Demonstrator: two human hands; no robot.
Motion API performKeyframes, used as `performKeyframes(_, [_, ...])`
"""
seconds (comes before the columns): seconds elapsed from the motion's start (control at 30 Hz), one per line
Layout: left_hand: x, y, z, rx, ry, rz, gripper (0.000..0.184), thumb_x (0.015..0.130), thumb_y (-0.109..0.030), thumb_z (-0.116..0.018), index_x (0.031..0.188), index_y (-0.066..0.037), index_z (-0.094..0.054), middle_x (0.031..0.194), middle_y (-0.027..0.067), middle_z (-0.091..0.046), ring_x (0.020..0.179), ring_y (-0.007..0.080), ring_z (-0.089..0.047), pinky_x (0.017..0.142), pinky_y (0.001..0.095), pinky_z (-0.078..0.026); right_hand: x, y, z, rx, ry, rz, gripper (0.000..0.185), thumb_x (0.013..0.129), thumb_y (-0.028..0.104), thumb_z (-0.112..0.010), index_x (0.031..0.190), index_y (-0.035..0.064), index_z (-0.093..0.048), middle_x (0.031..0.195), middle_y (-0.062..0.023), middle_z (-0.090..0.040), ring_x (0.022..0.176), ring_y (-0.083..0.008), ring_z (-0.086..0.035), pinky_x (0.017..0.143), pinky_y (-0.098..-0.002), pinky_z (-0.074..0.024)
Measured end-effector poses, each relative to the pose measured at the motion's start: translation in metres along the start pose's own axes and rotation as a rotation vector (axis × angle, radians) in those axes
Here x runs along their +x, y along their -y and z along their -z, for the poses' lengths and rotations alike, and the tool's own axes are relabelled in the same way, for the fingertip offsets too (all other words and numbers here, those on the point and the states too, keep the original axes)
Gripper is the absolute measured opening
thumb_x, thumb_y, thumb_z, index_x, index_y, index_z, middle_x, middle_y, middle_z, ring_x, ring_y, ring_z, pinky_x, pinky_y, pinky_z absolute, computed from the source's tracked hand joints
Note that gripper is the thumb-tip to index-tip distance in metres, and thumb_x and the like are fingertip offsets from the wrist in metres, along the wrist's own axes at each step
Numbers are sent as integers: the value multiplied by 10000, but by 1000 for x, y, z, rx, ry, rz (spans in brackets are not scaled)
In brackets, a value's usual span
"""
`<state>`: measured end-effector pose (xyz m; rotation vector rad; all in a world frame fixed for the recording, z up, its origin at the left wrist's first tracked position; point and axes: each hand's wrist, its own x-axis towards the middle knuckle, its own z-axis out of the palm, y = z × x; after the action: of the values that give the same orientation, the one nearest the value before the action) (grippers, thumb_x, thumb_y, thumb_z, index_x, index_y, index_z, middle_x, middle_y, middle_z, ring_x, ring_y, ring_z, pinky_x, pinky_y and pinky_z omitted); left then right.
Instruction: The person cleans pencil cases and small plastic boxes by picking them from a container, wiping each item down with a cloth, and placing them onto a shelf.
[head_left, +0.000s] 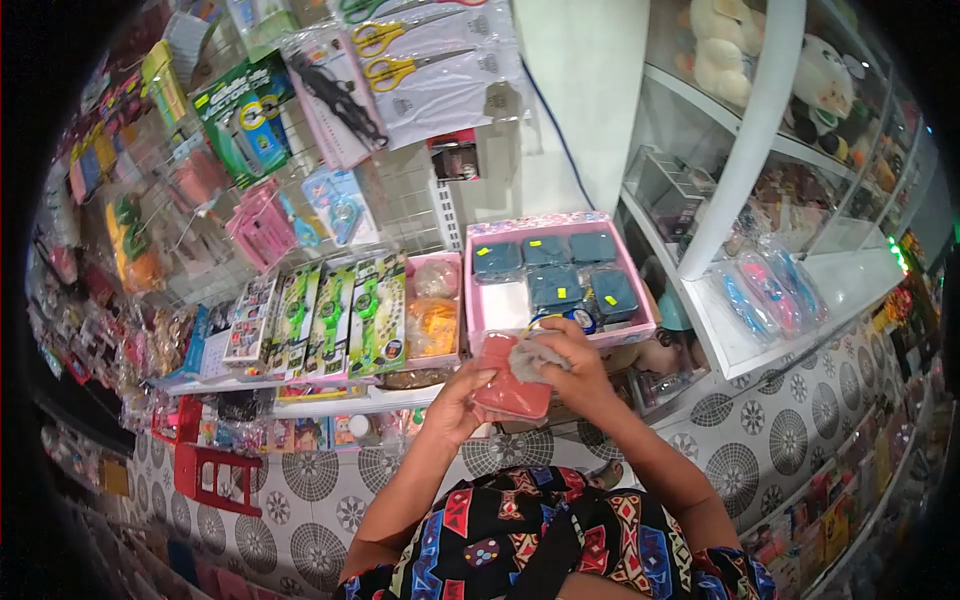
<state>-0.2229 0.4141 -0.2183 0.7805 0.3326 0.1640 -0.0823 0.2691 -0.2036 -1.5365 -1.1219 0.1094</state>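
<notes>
My left hand [462, 402] grips a coral-red, flat, rounded case [512, 394] in clear plastic by its left side. A crumpled greyish cloth [538, 360] is bunched in my right hand [580, 372], pressed against the upper right of the case. Just beyond both hands stands a pink cardboard box [474, 313] with several dark teal square cases [553, 287] in plastic, some bearing yellow stickers. A blue round item [580, 321] lies at the box's near side, partly hidden behind my right hand.
Left of the box, a smaller pink box [459, 345] holds wrapped orange items, beside green toy watch packs [377, 318]. Scissors [392, 72] hang above. A glass-sided cabinet [745, 125] with plush toys stands at right. A red plastic stool [215, 470] is on the patterned floor.
</notes>
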Motion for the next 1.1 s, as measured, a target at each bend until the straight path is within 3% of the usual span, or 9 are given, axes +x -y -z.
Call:
performKeyframes(0.17, [6,16,5,-215,-41,60,445,805,-253,-630,1190,-62,-513,1137,116,-593,1026,292,-599,848,513,-506,-15,21,-9,-211,45,184,324,712,47,-632,1035,35,-615,1274,-166,-468,1201,-351,-435,1013,-427,-334])
performKeyframes(0.2, [7,20,1,-170,-184,8,410,815,-306,-621,1144,-73,-545,1122,94,-599,991,273,-605,855,459,-508,-19,29,-11,-201,78,221,337,702,47,-627,1039,45,-614,1291,-166,-460,1216,-361,-420,1025,-446,-320])
performKeyframes(0.33, [21,26,11,-293,-210,-11,320,829,-281,-616,1105,-129,-563,1073,56,-627,984,211,-605,887,387,-487,-30,33,-17,-476,203,412,323,715,120,-582,1036,84,-600,1309,-153,-440,1278,-337,-352,1030,-574,-239])
performKeyframes(0.53, [14,22,-10,-283,-166,-9,411,817,-273,-609,1181,-107,-516,1173,79,-595,1083,273,-576,909,479,-477,-36,-1,28,-325,-29,419,402,669,-32,-543,1055,73,-593,1229,-144,-495,1179,-334,-465,972,-438,-381])
performKeyframes(0.63, [10,17,-22,-242,-67,-19,532,821,-310,-596,1277,-87,-439,1252,146,-535,1143,325,-537,913,532,-465,-53,-14,54,-140,-149,85,455,674,-79,-520,1101,64,-587,1128,-139,-552,1103,-290,-531,904,-336,-433])
performKeyframes(0.67, [12,17,-22,-220,-6,-11,568,815,-289,-606,1302,-74,-408,1260,162,-525,1149,352,-526,936,552,-442,-58,-21,62,25,-167,-38,393,757,-38,-558,1141,44,-578,1060,-96,-604,1012,-186,-569,868,-289,-439])
performKeyframes(0.77, [23,22,-36,-142,88,69,525,822,-279,-590,1289,-97,-434,1278,130,-522,1142,328,-537,918,539,-454,-67,7,71,717,-204,-565,339,816,39,-605,1148,4,-548,1104,-57,-584,973,-132,-548,851,-294,-436])
performKeyframes(0.93, [41,41,-80,-99,177,89,435,825,-147,-597,1235,-94,-463,1162,74,-569,1065,223,-576,883,433,-496,-92,19,95,534,-177,-690,466,809,222,-701,1175,-21,-547,1057,-43,-613,914,-104,-564,809,-265,-454])
performKeyframes(1.1, [64,64,-119,45,334,172,434,862,-199,-576,1264,-94,-451,1172,43,-560,1095,179,-545,922,367,-466,-105,40,132,561,-315,-752,438,780,236,-724,1103,-31,-597,933,-54,-636,809,-128,-605,741,-247,-480])
